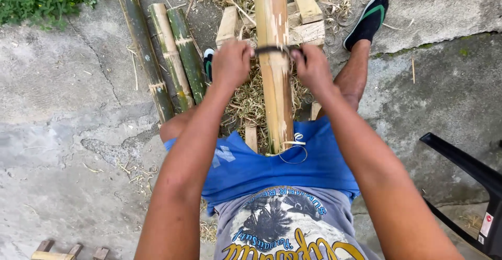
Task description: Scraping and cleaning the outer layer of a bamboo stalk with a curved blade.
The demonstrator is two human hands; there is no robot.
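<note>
Both hands are wrapped around the ends of a dark blade (272,49) laid crosswise over a pale split bamboo piece (275,66). The left hand (230,64) has a closed grip on one end and the right hand (312,67) a closed grip on the other. The bamboo piece runs straight away from the person, its near end resting at the lap on blue shorts (251,166), its far end up by some wooden blocks (308,17). Shavings (251,100) pile underneath (lots of them). Three green bamboo poles (167,56) lie side by side on the concrete ground (63,134) to the left. A black chair (470,176) sits at the right edge.
</note>
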